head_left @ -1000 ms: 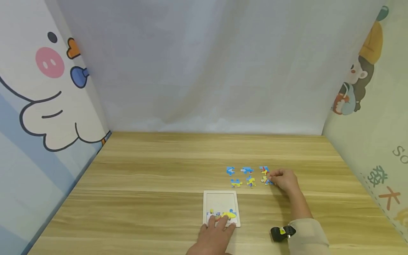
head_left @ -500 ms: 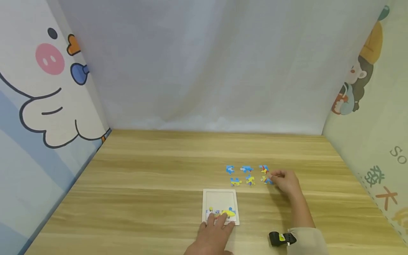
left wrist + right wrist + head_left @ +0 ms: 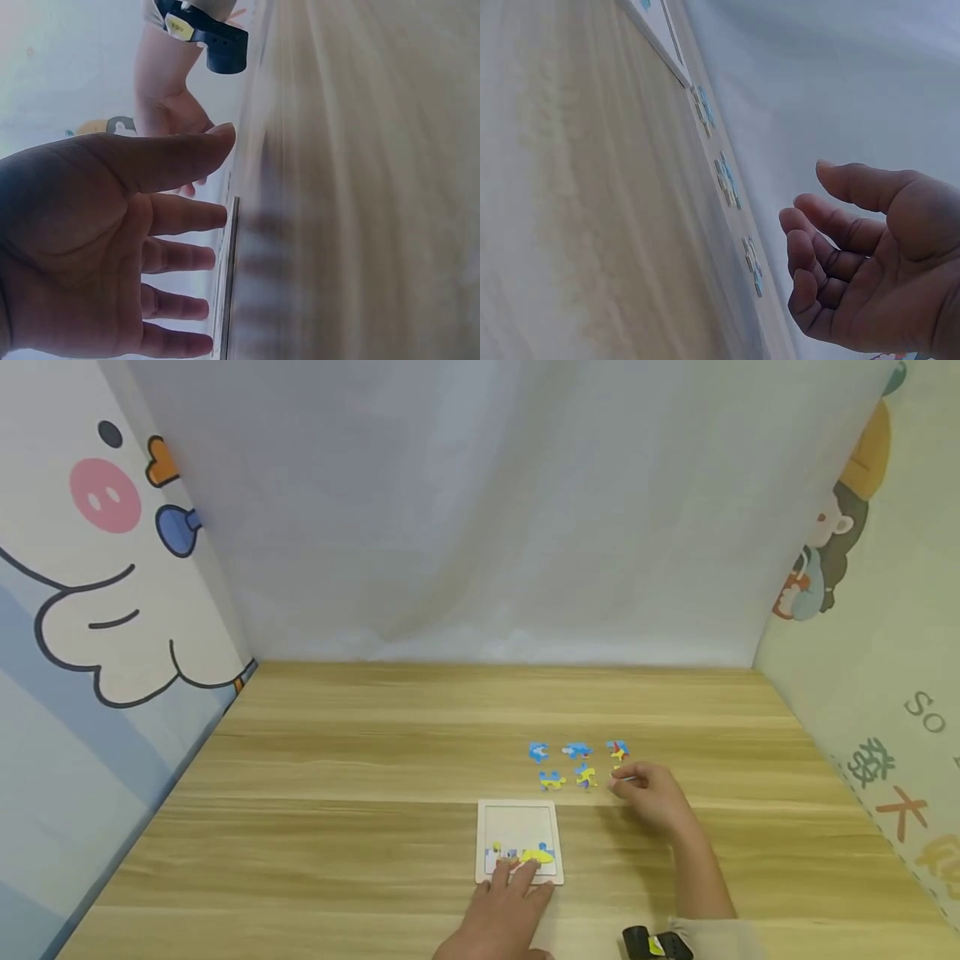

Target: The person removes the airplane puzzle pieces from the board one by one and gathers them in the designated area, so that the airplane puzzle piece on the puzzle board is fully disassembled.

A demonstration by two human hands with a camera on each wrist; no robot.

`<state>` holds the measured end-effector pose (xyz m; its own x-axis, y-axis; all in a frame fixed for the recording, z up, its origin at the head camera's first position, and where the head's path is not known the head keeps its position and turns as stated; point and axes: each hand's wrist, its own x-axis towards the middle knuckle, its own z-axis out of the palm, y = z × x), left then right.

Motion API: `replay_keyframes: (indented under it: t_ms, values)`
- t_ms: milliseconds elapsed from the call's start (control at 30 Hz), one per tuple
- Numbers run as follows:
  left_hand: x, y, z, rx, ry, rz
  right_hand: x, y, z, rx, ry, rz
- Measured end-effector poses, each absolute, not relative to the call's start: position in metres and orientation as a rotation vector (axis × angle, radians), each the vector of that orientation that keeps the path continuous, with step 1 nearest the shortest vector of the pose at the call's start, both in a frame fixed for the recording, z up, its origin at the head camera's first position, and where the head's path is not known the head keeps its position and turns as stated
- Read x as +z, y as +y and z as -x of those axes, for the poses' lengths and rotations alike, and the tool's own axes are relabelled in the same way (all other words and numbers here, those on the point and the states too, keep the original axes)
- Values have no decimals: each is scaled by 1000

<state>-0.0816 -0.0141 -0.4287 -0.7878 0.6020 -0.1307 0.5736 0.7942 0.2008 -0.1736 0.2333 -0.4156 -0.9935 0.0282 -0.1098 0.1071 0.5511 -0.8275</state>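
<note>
My left hand [image 3: 498, 910] lies with spread fingers on the near edge of a pale puzzle tray [image 3: 517, 804]. Its fingertips rest on a bottom row of fitted puzzle pieces [image 3: 537, 857] and partly hide them. In the left wrist view the left hand [image 3: 112, 255] has straight fingers over the tray's edge [image 3: 228, 277]. My right hand [image 3: 654, 797] hovers at the right end of the loose jigsaw pieces, covering most of one. In the right wrist view the right hand [image 3: 877, 262] has loosely curled fingers, thumb apart, nothing between; a jigsaw piece [image 3: 752, 266] lies beside it.
Two rows of loose blue and yellow jigsaw pieces, among them a blue piece [image 3: 537, 751] and a yellow-blue piece [image 3: 552, 781], lie beyond the tray on the wooden table [image 3: 337, 827]. A black wrist camera [image 3: 654, 943] sits by the right sleeve. A pale curtain [image 3: 465, 527] closes the back.
My right hand has shifted a little left, now covering more of the front right jigsaw piece. The left hand stays on the tray. The head view has tilted slightly.
</note>
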Motion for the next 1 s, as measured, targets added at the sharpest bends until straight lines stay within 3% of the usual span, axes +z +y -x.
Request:
replay_keyframes:
  t_ms: [367,1000]
  values:
    - [-428,-16,75,207,2814,-759,-421,205,173,-1522,2614,-27]
    - [-430,-16,85,217,2702,-670,-436,167,189,-1515,2457,561]
